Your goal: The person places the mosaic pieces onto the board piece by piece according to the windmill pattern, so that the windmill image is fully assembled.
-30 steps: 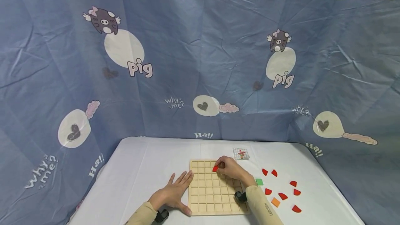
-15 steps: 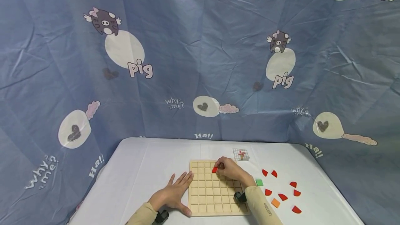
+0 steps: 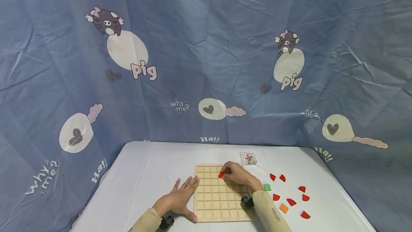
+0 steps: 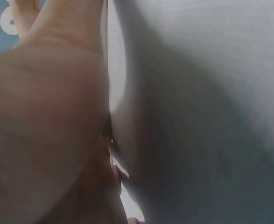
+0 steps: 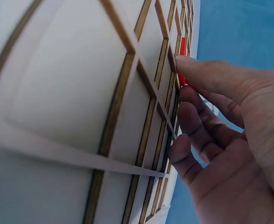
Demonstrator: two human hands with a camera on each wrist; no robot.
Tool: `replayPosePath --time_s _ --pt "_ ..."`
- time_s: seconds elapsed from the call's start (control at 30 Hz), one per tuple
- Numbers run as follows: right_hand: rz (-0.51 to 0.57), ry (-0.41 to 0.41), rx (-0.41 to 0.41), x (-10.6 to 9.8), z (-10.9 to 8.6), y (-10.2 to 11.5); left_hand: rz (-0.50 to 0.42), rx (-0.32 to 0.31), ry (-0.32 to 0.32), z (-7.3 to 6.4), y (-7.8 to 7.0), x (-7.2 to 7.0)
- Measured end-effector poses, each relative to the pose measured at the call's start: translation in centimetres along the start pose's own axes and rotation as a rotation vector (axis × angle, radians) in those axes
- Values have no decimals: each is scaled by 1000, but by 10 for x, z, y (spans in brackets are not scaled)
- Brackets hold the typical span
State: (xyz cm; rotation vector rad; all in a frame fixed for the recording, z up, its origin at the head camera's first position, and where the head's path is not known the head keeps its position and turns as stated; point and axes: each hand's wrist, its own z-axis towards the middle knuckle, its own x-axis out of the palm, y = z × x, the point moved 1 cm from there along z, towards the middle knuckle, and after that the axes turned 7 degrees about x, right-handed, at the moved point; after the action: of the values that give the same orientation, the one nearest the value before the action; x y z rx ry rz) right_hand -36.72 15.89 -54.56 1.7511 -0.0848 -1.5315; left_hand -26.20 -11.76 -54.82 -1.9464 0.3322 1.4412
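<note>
A wooden grid board [image 3: 212, 197] with square cells lies on the white table. My right hand [image 3: 237, 173] is over its far part and pinches a red quarter-circle tile [image 3: 221, 175] between thumb and finger. In the right wrist view the red tile [image 5: 183, 46] stands at the cell ridges, partly hidden by the thumb, while the other fingers curl close to the board. My left hand [image 3: 180, 197] lies flat with fingers spread along the board's left edge, thumb at the near left corner. The left wrist view shows mostly the palm [image 4: 43, 112] over the white cloth.
Several red quarter-circle tiles [image 3: 291, 202] lie scattered on the right of the table, with a green square tile [image 3: 267, 187] and an orange square tile [image 3: 284, 208]. A pattern card [image 3: 248, 158] with a grid and a red figure lies behind the board. A blue printed curtain [image 3: 206, 63] hangs behind.
The red tile shifts very slightly on the board under the right fingers and turns a little. The left hand stays in place.
</note>
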Motion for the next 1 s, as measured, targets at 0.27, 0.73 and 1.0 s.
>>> replayPosePath --time_s 0.27,0.73,1.0 --pt "-10 -38 -24 1 0 1 3 -5 -3 -1 -1 -1" --pt "-12 -50 5 2 -2 5 6 2 -1 -2 -3 -2" --pt "3 -28 33 0 -3 9 14 9 -6 -2 -3 -2"
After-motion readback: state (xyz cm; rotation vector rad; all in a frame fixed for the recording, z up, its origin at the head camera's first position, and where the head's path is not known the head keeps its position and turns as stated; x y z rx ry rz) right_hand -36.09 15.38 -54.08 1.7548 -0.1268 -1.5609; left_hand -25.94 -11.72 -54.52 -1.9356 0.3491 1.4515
